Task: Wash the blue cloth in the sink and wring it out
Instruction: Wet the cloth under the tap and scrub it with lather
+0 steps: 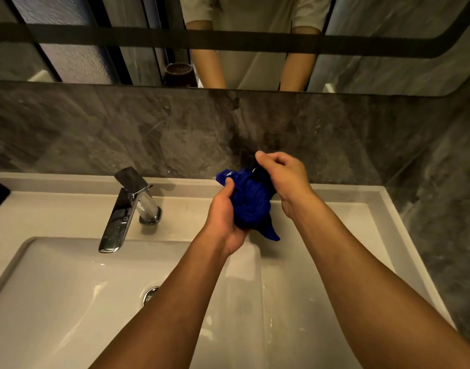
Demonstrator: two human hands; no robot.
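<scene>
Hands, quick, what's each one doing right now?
Left hand: closed, gripping the bunched blue cloth from below.
Right hand: closed, gripping the same cloth at its top.

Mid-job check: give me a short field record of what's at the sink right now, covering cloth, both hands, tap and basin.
cloth: blue cloth bunched into a wad, held up above the sink's right rear ledge, one tail hanging down
left hand: left hand grips the wad from the near left side
right hand: right hand grips the top right of the wad, fingers curled
tap: chrome faucet left of the hands, no water stream visible
basin: white sink, drain partly hidden by the left forearm
behind: mirror above a dark stone wall
</scene>
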